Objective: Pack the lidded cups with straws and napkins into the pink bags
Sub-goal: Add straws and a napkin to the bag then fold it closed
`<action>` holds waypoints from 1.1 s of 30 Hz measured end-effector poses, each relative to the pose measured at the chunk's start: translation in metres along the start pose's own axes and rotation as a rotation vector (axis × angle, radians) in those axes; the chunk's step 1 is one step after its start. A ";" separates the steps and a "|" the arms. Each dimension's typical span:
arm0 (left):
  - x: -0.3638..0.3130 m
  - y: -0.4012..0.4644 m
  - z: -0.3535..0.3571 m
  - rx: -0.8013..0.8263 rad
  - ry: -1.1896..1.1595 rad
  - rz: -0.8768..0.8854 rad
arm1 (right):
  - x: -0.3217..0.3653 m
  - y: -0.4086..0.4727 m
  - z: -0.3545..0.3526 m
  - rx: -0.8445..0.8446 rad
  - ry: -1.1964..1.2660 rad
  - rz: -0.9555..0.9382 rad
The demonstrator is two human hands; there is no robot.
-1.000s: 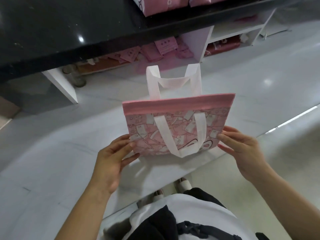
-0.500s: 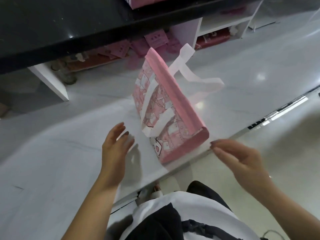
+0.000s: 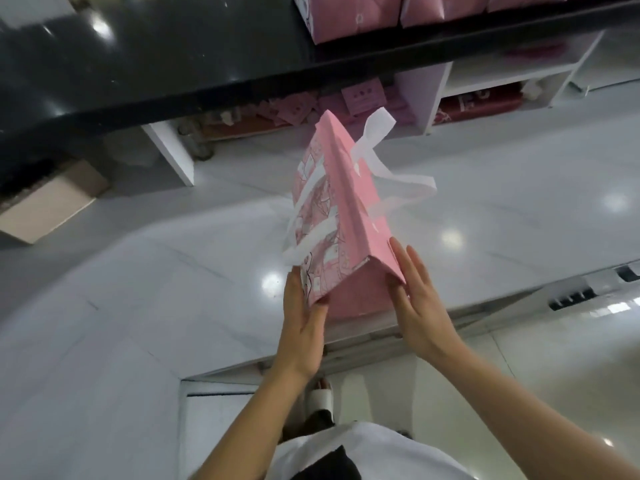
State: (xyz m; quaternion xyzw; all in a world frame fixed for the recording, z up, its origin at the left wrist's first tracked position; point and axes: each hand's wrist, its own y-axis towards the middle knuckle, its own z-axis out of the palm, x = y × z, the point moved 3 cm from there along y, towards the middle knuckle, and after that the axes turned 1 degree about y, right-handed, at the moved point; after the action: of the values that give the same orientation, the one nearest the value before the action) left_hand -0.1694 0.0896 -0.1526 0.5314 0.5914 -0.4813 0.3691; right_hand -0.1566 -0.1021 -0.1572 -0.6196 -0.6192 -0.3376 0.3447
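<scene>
Your left hand [image 3: 303,320] and right hand [image 3: 417,299], fingers straight, press flat against opposite sides of the soft, pink bag [image 3: 346,216] with white strap handles, which stands folded to a ridge between them on the glossy white marble tabletop [image 3: 138,306].

A black counter [image 3: 156,64] overhangs white shelving [image 3: 502,69] behind the white marble table [image 3: 138,306].
</scene>
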 end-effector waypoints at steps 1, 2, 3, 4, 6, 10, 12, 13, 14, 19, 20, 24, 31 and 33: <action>-0.002 0.002 0.005 -0.024 -0.015 -0.005 | -0.001 0.002 0.001 -0.006 -0.003 -0.013; -0.004 0.004 0.010 -0.048 -0.033 -0.022 | -0.003 0.003 0.001 -0.018 0.007 -0.026; -0.004 0.004 0.015 -0.071 -0.039 -0.042 | -0.005 0.003 0.001 -0.037 0.025 -0.040; -0.005 0.003 0.020 -0.084 -0.036 -0.052 | -0.007 0.002 0.000 -0.053 0.048 -0.051; -0.004 -0.001 0.028 -0.096 -0.023 -0.066 | -0.013 -0.002 -0.001 -0.083 0.111 -0.063; -0.004 -0.012 0.051 -0.096 -0.034 -0.026 | -0.026 -0.017 -0.009 -0.152 0.212 -0.036; -0.005 -0.018 0.067 -0.090 -0.089 -0.014 | -0.031 -0.029 -0.019 -0.172 0.279 -0.012; -0.006 -0.020 0.076 -0.082 -0.116 -0.004 | -0.033 -0.035 -0.025 -0.184 0.319 0.003; -0.007 -0.023 0.087 -0.067 -0.132 0.000 | -0.036 -0.041 -0.034 -0.195 0.348 0.018; -0.020 -0.028 0.140 0.020 -0.135 0.064 | -0.059 -0.058 -0.086 -0.264 0.370 0.063; -0.026 -0.028 0.153 0.038 -0.128 0.099 | -0.065 -0.061 -0.097 -0.289 0.371 0.074; -0.046 -0.027 0.209 0.103 -0.132 0.167 | -0.099 -0.070 -0.140 -0.405 0.365 0.083; -0.097 -0.013 0.283 0.245 -0.097 0.211 | -0.126 -0.069 -0.222 -0.541 0.376 0.091; -0.116 -0.001 0.302 0.298 -0.054 0.249 | -0.128 -0.062 -0.250 -0.569 0.419 0.055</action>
State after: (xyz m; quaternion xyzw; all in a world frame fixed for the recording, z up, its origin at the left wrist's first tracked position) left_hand -0.1739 -0.2322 -0.1219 0.6360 0.4331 -0.5284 0.3587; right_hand -0.2173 -0.3823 -0.1313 -0.6244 -0.3991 -0.6071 0.2868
